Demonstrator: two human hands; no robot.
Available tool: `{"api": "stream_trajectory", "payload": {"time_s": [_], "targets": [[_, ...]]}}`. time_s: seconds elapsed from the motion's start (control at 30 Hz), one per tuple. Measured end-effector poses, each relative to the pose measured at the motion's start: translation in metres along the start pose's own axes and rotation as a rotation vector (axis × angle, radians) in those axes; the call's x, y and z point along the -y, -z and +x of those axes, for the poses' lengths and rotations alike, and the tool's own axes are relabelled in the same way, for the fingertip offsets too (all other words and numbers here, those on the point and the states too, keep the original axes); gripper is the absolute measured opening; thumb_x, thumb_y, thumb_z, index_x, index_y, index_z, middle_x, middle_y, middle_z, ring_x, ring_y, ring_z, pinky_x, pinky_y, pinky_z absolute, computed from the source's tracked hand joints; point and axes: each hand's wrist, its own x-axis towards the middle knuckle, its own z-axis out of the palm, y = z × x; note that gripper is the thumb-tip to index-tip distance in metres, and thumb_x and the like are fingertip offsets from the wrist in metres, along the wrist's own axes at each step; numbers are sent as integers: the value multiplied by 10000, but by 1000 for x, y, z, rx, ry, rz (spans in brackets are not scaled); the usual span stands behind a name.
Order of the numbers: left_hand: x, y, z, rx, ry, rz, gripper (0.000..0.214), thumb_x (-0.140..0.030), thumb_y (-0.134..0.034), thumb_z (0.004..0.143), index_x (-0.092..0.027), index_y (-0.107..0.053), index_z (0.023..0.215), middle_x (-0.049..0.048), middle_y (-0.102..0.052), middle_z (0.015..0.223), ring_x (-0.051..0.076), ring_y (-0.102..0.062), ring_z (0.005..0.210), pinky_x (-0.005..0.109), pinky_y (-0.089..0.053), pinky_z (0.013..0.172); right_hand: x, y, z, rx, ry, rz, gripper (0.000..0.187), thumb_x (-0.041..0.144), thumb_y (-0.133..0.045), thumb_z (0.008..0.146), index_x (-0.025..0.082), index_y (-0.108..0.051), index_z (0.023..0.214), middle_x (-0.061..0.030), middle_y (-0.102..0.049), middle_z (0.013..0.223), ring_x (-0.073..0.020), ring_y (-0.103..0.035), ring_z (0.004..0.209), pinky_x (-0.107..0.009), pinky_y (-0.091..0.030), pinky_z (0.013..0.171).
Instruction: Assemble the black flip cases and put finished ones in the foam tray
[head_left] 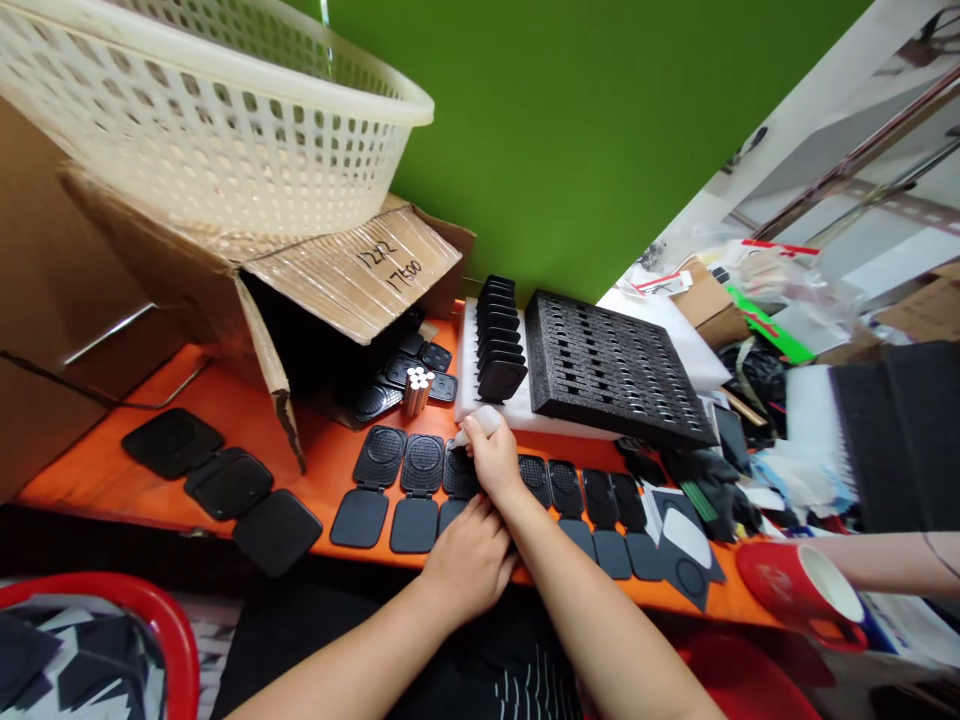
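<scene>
My right hand (493,455) is closed round a small white squeeze bottle (487,418), its narrow tip pointing left over one of the black hinged cases (457,468). Those cases lie unfolded in a row along the front of the orange table, with ridged upper halves and flat lower halves. My left hand (472,555) rests palm down over the lower halves, fingers extended and partly hidden by my right wrist. Behind the row, a bundle of small silver cylinders (418,392) stands beside more black pieces. Black flat pieces (501,370) stand upright in a line on white foam.
A black slotted foam block (615,365) lies at the back right. A cardboard box (352,270) carries a white plastic basket (247,130). A red mug (802,592) sits at the right edge near another person's arm (892,560). A red bin (180,640) stands lower left.
</scene>
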Motion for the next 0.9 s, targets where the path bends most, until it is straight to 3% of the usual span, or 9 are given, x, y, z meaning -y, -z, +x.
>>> {"api": "stream_trajectory", "payload": {"time_s": [0.27,0.43,0.67,0.77,0.9], "targets": [[-1,3,3,30,29,-30,459,-361,-548,857,-155,-483,1261,86,-567,1269,246,-445,1231,398,-313,1077,13,7,0,-81,-66,182,355,518,-566,730,164,-571,758,-42,-663,693,-126,-524,478,-253,-435,450],[-1,14,-3,18,2,13,482,-376,-594,818,-139,-518,1230,103,-581,1253,263,-455,1226,423,-322,1073,22,5,-10,12,-86,183,370,527,-588,706,162,-560,760,-31,-650,669,-123,-510,466,-255,-428,438],[40,52,-40,-198,52,156,295,-202,-421,892,-156,-606,1117,76,-635,1183,251,-562,1114,436,-418,988,8,-9,-19,83,-30,-25,282,466,-566,761,184,-560,783,-3,-613,638,-153,-548,530,-272,-442,507],[58,54,-49,-224,83,245,305,-209,-407,897,-147,-615,1111,89,-650,1155,263,-595,1065,428,-477,914,4,-9,-18,61,31,-101,270,453,-576,761,191,-569,828,-13,-628,689,-172,-573,614,-273,-441,551],[62,49,-51,-239,107,274,298,-202,-403,898,-160,-629,1089,75,-662,1137,249,-617,1034,370,-522,829,6,-5,-14,45,46,-131,279,457,-574,762,189,-570,840,-24,-641,735,-172,-567,618,-276,-437,555]]}}
